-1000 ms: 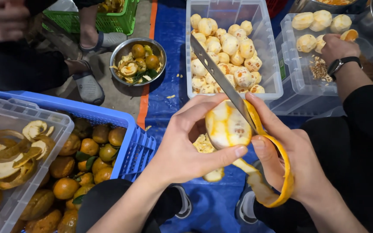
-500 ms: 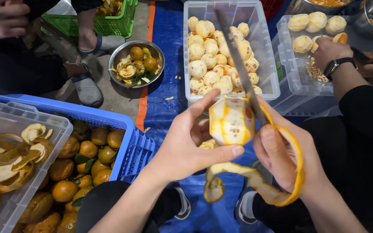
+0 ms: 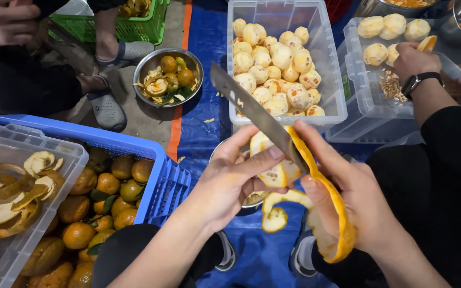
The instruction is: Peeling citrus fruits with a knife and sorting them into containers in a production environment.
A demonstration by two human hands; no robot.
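two hands work one orange [image 3: 278,173] at frame centre. left hand [image 3: 230,181]: grip pressed around the orange, thumb on top near the blade, fingers curled beneath; the fruit is mostly peeled, pale pith showing. right hand [image 3: 348,197]: grip pinching the knife [image 3: 257,114], handle hidden in the palm, forefinger along the blade's back; the blade points up-left and lies against the orange.

peel [image 3: 334,213]: one long orange strip curls from the fruit over the right hand and hangs below it; a second curl hangs under the orange.

surroundings:
- clear tub [image 3: 329,80] of peeled fruit, just beyond the knife tip.
- steel bowl [image 3: 150,64] of peel scraps and small fruit, upper left.
- blue crate [image 3: 156,160] of unpeeled oranges, left of the left forearm.
- clear bin [image 3: 6,144] of peel, far left.
- blue tarp [image 3: 204,48] on the floor under all.
- another person's hand [image 3: 414,58] with a wristwatch, upper right, at a second tub.
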